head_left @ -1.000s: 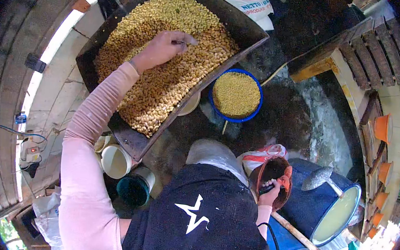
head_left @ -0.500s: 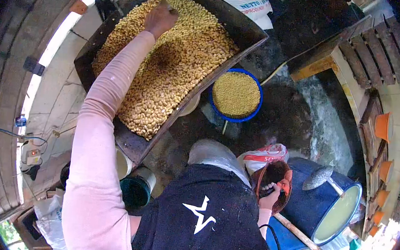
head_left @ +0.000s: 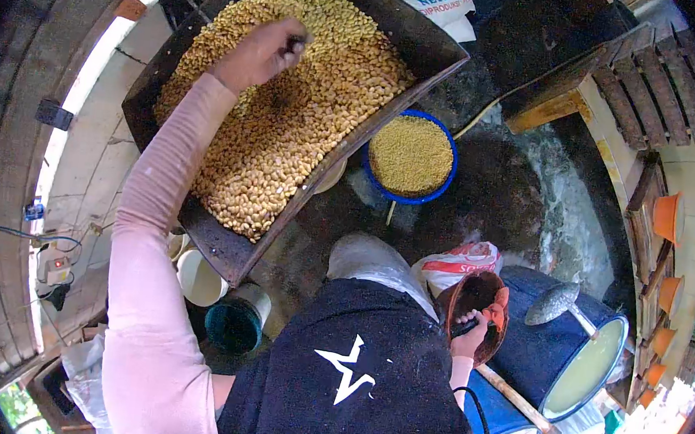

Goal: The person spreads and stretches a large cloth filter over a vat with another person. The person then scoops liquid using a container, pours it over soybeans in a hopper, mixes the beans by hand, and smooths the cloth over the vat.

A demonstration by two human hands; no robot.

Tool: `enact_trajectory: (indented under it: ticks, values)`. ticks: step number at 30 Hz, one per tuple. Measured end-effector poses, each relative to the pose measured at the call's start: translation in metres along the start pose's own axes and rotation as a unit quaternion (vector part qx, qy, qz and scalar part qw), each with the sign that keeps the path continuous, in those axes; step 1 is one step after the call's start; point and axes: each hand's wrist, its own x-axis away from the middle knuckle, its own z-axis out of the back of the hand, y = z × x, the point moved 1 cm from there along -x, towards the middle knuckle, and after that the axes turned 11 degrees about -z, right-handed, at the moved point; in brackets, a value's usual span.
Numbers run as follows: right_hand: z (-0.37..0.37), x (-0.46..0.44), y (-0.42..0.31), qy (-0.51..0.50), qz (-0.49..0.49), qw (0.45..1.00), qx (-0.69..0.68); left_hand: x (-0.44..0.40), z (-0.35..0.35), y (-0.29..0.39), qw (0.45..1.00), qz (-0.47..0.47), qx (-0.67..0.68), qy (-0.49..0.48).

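Right, the left hand (head_left: 267,52) is over the broad dark tray (head_left: 234,268), fingers loosely curled above the pale beans (head_left: 266,188). Something dark shows at the fingertips, but whether that grip has closed on anything, I can't tell. The beans lie heaped in the tray, a shaded dip just below the hand, the pile running close to the long wall that faces the blue tub (head_left: 450,181). Down on the other side, the right hand (head_left: 470,333) has its grip closed around a dark item (head_left: 464,327), right at the brown vessel (head_left: 497,346), with orange cloth (head_left: 498,308) bunched at its rim.

Now, for good handling here: relaxed fingers, a low wrist, and short, shallow strokes look best, working inward from that near wall so nothing hops over the edge. Beans like these likely roll easily, so a gentle touch beats a hard push. The reach is long, so a steady shoulder would help. Over by the blue barrel (head_left: 520,334), the metal ladle (head_left: 553,305) sits near the right hand; that elbow wants to be tucked in, and the vessel level.
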Motion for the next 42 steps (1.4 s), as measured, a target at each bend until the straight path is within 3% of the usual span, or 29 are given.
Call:
enact_trajectory:
  ticks: [2, 3, 5, 7, 9, 10, 14, 16, 19, 22, 25, 28, 35, 38, 40, 42]
  values:
    - [0.001, -0.007, -0.001, 0.004, -0.009, 1.0, 0.001, 0.022, -0.035, 0.025, 0.992, 0.1, 0.061, 0.052]
    - [0.002, -0.01, -0.001, 0.008, -0.017, 1.0, 0.0, 0.031, -0.043, 0.033, 0.991, 0.101, 0.061, 0.055]
    - [0.0, -0.016, -0.001, -0.007, -0.022, 1.0, 0.0, 0.044, -0.056, 0.041, 0.985, 0.092, -0.11, -0.092]
    - [-0.004, -0.017, -0.002, -0.02, -0.027, 0.999, -0.002, 0.049, -0.06, 0.025, 0.984, 0.08, -0.123, -0.101]
    - [-0.013, -0.015, -0.004, -0.019, -0.035, 0.999, 0.017, 0.048, -0.064, 0.003, 0.956, -0.137, -0.223, -0.135]
    - [-0.007, -0.024, -0.004, -0.021, -0.03, 0.999, 0.031, 0.049, -0.066, 0.003, 0.938, -0.087, -0.31, -0.127]
    - [-0.015, -0.024, -0.004, -0.035, -0.039, 0.998, 0.042, 0.055, -0.08, 0.021, 0.904, -0.089, -0.402, -0.12]
    - [-0.015, -0.028, -0.004, -0.023, -0.04, 0.998, 0.041, 0.05, -0.077, 0.001, 0.846, -0.217, -0.473, -0.12]
    - [-0.012, -0.031, -0.003, -0.027, -0.044, 0.998, 0.029, 0.049, -0.082, 0.007, 0.824, -0.186, -0.521, -0.12]
    - [-0.014, -0.026, -0.005, -0.035, -0.046, 0.998, 0.022, 0.05, -0.087, 0.02, 0.837, -0.139, -0.509, -0.142]
    - [-0.011, -0.025, -0.003, -0.03, -0.044, 0.998, 0.022, 0.052, -0.084, 0.008, 0.819, -0.183, -0.536, -0.09]
    - [0.002, -0.032, -0.004, -0.031, -0.036, 0.999, 0.027, 0.051, -0.085, 0.01, 0.797, -0.176, -0.565, -0.117]
    - [0.006, -0.028, -0.006, -0.015, -0.046, 0.999, 0.019, 0.052, -0.084, 0.006, 0.805, -0.205, -0.55, -0.088]
    - [0.005, -0.027, -0.008, -0.021, -0.036, 0.999, 0.03, 0.047, -0.08, 0.003, 0.832, -0.168, -0.513, -0.125]
    - [0.005, -0.027, -0.009, -0.016, -0.032, 0.999, 0.028, 0.044, -0.071, -0.015, 0.902, -0.188, -0.383, -0.066]
    - [0.004, -0.026, -0.01, -0.011, -0.028, 0.999, 0.025, 0.045, -0.067, 0.001, 0.927, -0.153, -0.335, -0.071]
